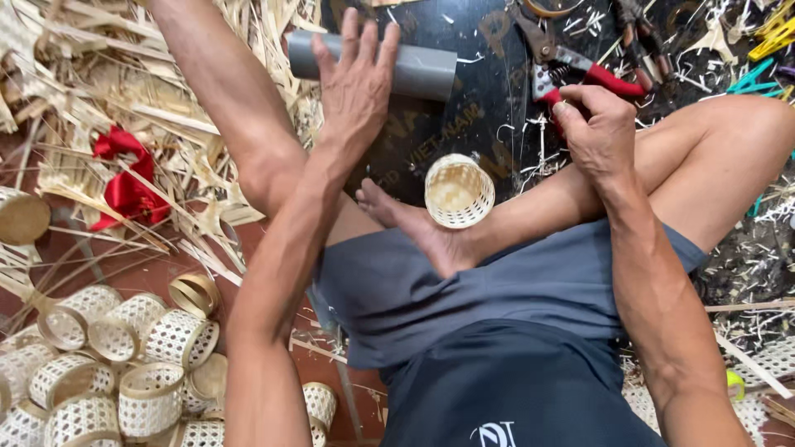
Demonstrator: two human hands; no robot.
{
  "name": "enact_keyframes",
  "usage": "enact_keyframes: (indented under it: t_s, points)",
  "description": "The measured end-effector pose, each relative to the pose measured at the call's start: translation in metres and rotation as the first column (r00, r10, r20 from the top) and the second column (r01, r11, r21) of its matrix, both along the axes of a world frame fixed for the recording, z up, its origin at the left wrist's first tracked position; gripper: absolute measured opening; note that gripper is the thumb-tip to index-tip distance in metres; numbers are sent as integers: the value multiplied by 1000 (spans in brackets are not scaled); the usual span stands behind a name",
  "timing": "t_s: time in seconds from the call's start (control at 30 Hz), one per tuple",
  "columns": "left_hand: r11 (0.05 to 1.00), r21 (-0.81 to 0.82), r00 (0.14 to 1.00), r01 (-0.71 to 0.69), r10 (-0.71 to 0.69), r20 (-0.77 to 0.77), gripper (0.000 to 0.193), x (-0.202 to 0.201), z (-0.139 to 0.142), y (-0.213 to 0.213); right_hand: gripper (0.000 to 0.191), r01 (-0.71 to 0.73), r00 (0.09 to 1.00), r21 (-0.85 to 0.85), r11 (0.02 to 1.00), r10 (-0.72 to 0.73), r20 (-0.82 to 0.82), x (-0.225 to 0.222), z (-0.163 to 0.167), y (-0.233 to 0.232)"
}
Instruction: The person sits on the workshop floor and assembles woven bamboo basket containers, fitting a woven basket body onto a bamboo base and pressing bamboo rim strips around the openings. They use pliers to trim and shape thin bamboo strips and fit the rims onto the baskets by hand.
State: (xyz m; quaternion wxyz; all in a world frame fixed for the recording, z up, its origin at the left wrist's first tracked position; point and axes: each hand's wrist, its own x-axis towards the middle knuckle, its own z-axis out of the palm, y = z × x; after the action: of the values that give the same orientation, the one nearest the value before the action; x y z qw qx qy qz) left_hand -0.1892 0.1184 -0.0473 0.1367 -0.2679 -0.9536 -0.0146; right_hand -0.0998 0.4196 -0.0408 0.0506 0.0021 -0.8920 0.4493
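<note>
The left hand point(356, 79) rests with released, spread fingers on the grey plastic pipe section point(418, 70), while the right hand point(598, 124) has fingers clenched around the red-handled metal pruning shears point(571, 70), near the small woven bamboo cup point(458, 190).

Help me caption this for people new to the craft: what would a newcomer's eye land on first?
Probably the small round woven bamboo basket, standing open-end up on the dark mat by the person's bare foot. Above it, the left hand lies on a grey plastic pipe, and the right hand rests on red-handled shears. At lower left sits a heap of similar pale woven baskets, with a red ribbon among bamboo strips.
</note>
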Motion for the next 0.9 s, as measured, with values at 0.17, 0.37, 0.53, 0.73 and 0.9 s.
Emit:
enact_keyframes:
  t_s: [0.17, 0.37, 0.53, 0.73, 0.9]
  points:
    - [996, -71, 998, 50, -46, 53, 62, -23, 16, -14, 11, -15, 981, 227, 974, 58, -184, -40, 14, 5]
    - [868, 290, 905, -403, 331, 268, 82, -41, 38, -34, 8, -226, 865, 534, 815, 420, -274, -124, 24, -55]
    - [679, 411, 786, -608, 445, 429, 87, -61, 53, -31, 12, -303, 885, 613, 730, 454, -103, -170, 32, -86]
    - [663, 353, 739, -660, 487, 465, 89, -56, 57, -26, 7, -314, 867, 610, 727, 482, -128, -176, 43, -80]
    - [760, 305, 801, -574, 444, 401, 76, -46, 59, -49, 3, -231, 870, 479, 847, 400, -289, -211, 56, -72]
